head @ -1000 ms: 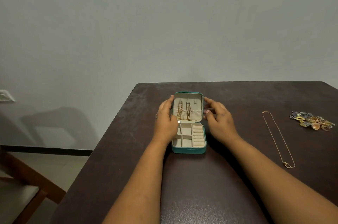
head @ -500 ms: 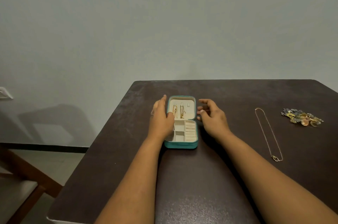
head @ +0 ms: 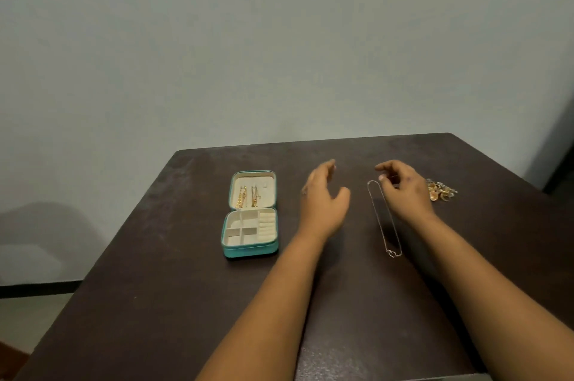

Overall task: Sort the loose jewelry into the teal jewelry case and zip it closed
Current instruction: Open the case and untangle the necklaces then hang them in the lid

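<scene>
Entry, head view. I take the case [head: 250,214] as landmark: teal, lying open flat on the dark surface [head: 155,287], lid half on the far side, tray half on the near side. In the lid I see two gold chain pieces hanging side by side against the cream lining. The tray is split into small cream compartments with a ring-roll strip along its right edge; I see nothing in them.

My left hand [head: 324,203] hovers to the right of the case, clear of it, fingers straight and loose, thumb spread, holding nothing.

My right hand [head: 403,191] is further right of the case, fingers loosely curled downward. Its fingertips sit just above or at the far end of the necklace [head: 384,219]; I cannot tell whether they touch or pinch the chain.

The necklace lies right of the case as a long narrow loop on the surface, its small pendant at the near end.

A pile of gold and bluish jewelry [head: 441,191] lies furthest right of the case, just beyond the right hand, partly hidden by it.
</scene>
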